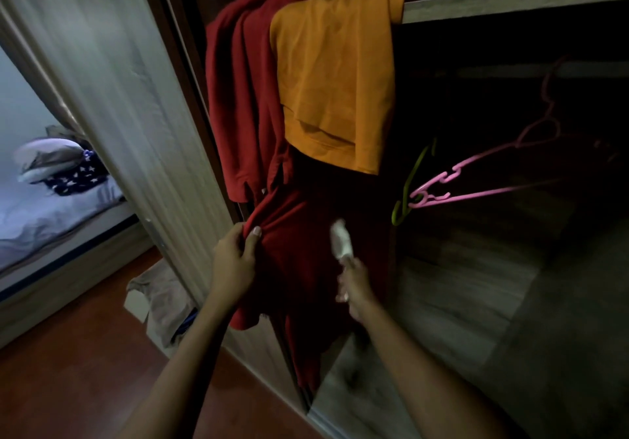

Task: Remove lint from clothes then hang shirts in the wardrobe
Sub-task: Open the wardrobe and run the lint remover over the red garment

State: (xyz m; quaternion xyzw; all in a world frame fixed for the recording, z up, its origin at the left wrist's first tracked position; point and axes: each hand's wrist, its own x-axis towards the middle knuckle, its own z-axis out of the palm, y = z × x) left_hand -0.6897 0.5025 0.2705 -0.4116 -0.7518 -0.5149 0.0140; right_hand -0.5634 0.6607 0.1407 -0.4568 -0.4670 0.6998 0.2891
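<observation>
Left hand (233,261) on one shirt (299,230), right hand (354,285) on one roller (340,242)

no readable text, no labels, no brands, no numbers anywhere in view

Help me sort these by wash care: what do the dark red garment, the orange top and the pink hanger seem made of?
Dark red garment: soft matte knit, probably cotton; it bunches where the left hand pinches it. Orange top: thicker matte fabric, material unclear; it drapes stiffly. Pink hanger: likely moulded plastic, thin, slightly shiny.
</observation>
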